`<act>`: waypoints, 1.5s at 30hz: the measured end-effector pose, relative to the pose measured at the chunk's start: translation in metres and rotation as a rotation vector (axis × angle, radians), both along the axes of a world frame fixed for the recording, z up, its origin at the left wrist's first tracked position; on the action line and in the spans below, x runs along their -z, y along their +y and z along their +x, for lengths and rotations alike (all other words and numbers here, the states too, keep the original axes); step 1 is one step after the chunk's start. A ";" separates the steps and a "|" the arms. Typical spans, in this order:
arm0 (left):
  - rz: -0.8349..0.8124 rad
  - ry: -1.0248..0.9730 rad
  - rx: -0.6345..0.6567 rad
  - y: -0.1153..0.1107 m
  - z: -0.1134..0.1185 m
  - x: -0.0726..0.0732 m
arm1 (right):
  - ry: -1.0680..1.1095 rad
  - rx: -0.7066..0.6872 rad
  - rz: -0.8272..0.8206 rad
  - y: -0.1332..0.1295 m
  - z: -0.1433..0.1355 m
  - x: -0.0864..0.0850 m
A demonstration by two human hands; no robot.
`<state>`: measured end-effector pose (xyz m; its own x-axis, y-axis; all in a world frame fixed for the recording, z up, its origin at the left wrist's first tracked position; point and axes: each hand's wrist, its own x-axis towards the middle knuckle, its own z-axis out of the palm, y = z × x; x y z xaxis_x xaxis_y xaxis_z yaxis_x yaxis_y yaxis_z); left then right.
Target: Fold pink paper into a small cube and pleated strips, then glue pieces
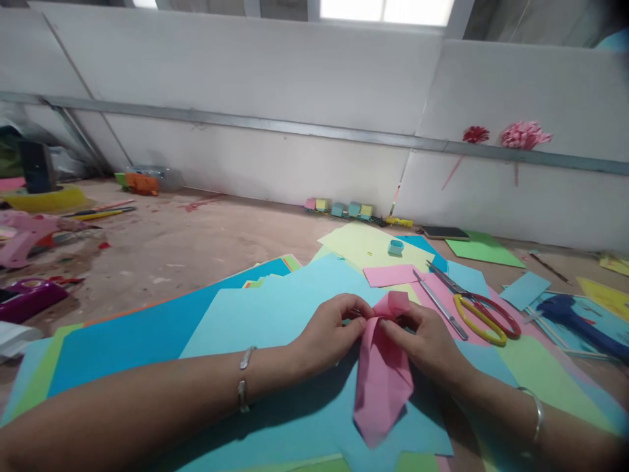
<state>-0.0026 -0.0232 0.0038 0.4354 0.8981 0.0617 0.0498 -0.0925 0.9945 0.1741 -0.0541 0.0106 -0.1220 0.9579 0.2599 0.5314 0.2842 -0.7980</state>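
Note:
A folded piece of pink paper [382,387] hangs between my two hands, gathered near its top and wider and pointed at the bottom. My left hand [339,326] pinches its gathered part from the left with thumb and fingers. From the right, my right hand [426,337] grips the same part, its thumb on the front of the paper. Below both hands lie light blue sheets [275,314]. Scissors with red and yellow handles [479,314] rest right of my right hand, beside a slim metal tool [442,307].
A blue glue gun [580,321] lies at the right. On the left are a pink glue gun [29,236], a purple tool [32,298] and yellow tape [46,198]. Small paper cubes [338,209] line the wall, below two paper flowers [525,136] on a rail.

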 end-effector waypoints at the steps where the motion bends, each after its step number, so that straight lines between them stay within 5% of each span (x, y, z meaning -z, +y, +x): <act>1: -0.055 -0.040 0.011 0.000 0.000 0.000 | 0.021 -0.010 0.032 0.000 0.000 0.000; 4: -0.280 -0.221 0.060 -0.001 0.001 -0.001 | 0.094 -0.054 0.132 -0.001 0.001 0.001; 9: -0.884 -0.422 0.304 0.000 0.003 0.001 | 0.151 -0.072 0.189 -0.005 0.001 0.001; 11: -0.976 -0.431 0.354 -0.001 0.003 0.002 | 0.156 -0.064 0.194 -0.008 0.000 -0.002; 18: -0.895 -0.358 0.394 -0.006 0.003 0.007 | 0.144 -0.073 0.063 -0.013 -0.004 -0.016; 25: -0.440 -0.310 0.449 -0.011 0.003 -0.001 | -0.054 -0.023 -0.050 -0.012 -0.002 -0.016; 32: -0.284 0.010 0.313 -0.014 0.002 -0.009 | -0.055 -0.084 0.144 -0.012 -0.004 -0.006; 45: -0.299 -0.062 0.228 -0.015 0.000 -0.004 | -0.399 -0.274 0.569 -0.015 0.002 -0.012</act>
